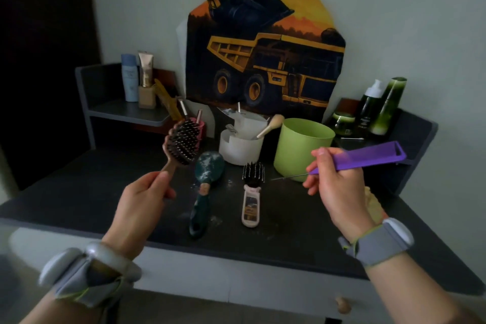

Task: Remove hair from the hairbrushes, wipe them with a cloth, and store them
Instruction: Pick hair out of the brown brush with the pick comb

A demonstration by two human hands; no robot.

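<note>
above the dresser (263, 239), left hand (139, 208) grips brush (182, 143), perhaps hair-clogged.

The brush (181, 143) in my left hand (140, 206) has a tan wooden handle and black bristles, and the comb (365, 156) in my right hand (339, 187) is purple with a thin silver tail. On the dark grey tabletop (79, 192) lie a dark green brush (203, 187) dusted with white powder and a cream-handled brush (252, 197) with black bristles. Toward the back edge stand a lime green pot (302, 147) and a white tub (240, 144), below an orange-and-yellow dump truck picture (265, 55).

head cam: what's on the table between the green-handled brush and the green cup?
In the head view, one thing: the white-handled brush with black bristles, lying flat between the green-handled brush and the green cup, touching neither.
</note>
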